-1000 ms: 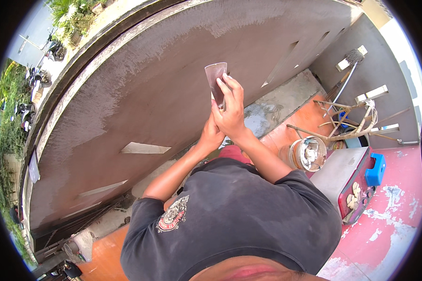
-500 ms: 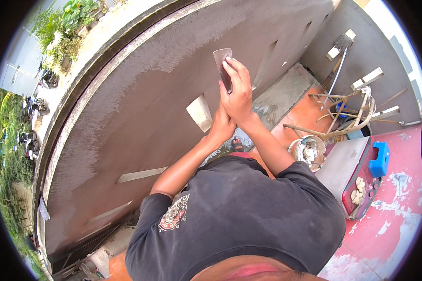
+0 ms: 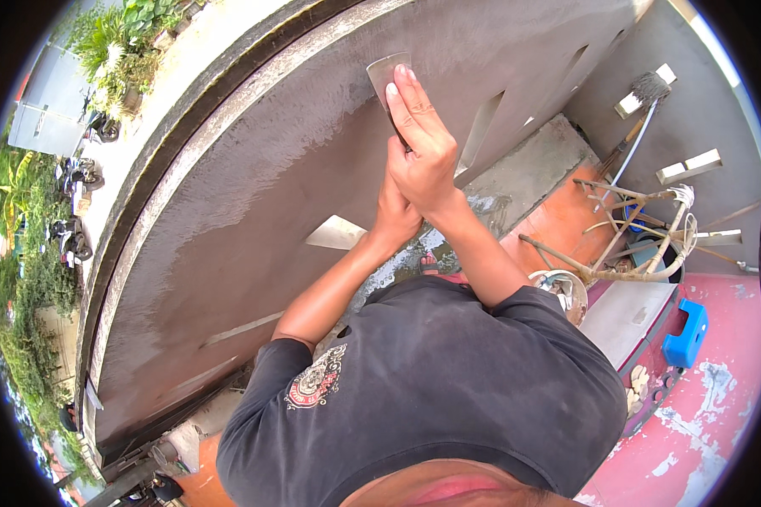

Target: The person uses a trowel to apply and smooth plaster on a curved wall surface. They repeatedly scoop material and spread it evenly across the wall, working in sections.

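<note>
A putty knife with a broad, thin metal blade (image 3: 382,73) is held up against the grey plastered wall (image 3: 262,203). My right hand (image 3: 427,152) grips it, with two fingers stretched along the blade and pressing on it. Just below, my left hand (image 3: 393,211) is closed at the handle end, tucked against the right palm. Both hands hide most of the handle. Around the blade the wall surface is smooth and damp-looking, with a rougher, paler band toward its top edge.
Slots such as a rectangular opening (image 3: 336,231) pierce the wall. To the right are a bucket (image 3: 573,296), a wooden-legged frame (image 3: 604,241), a blue stool (image 3: 685,334) and a long-handled brush (image 3: 651,87). Wet patches mark the ground by my sandalled foot (image 3: 429,264).
Both hands and the putty knife have moved up the wall and slightly left. The blade is tilted more to the left. My view has shifted a little.
</note>
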### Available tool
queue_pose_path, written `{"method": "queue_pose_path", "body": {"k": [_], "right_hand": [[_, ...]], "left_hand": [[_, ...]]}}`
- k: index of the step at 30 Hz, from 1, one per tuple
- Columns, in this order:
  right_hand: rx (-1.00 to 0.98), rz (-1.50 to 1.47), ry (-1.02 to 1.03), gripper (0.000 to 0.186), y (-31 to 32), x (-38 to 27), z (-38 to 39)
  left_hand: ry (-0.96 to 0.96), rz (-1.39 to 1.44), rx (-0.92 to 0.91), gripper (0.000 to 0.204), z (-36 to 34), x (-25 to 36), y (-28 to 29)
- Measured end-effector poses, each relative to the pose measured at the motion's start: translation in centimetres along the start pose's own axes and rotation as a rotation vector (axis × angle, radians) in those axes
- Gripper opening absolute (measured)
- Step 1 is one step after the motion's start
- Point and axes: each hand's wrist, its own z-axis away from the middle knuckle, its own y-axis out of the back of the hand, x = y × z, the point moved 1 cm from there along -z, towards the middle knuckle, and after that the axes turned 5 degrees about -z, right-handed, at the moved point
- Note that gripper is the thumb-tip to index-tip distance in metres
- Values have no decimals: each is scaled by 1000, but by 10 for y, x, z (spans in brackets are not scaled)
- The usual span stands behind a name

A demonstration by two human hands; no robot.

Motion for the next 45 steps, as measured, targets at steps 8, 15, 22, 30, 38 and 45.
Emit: {"method": "queue_pose_path", "body": {"k": [8,15,22,30,38,45], "right_hand": [[-63,-16,-98,60,3,-3,11],[-19,-11,-84,55,-6,-9,17],[49,-22,-107,59,-19,-13,18],[88,-100,-107,68,-20,-17,19],[90,-104,-128,66,-23,-11,23],[110,-133,-73,67,-19,-12,4]], "left_hand": [[85,48,-127,47,20,-7,-1],[56,48,-121,44,24,-5,14],[50,53,-138,42,21,-9,29],[14,21,-186,49,26,-9,35],[8,8,-177,49,24,-15,37],[3,31,-195,55,11,-5,37]]}}
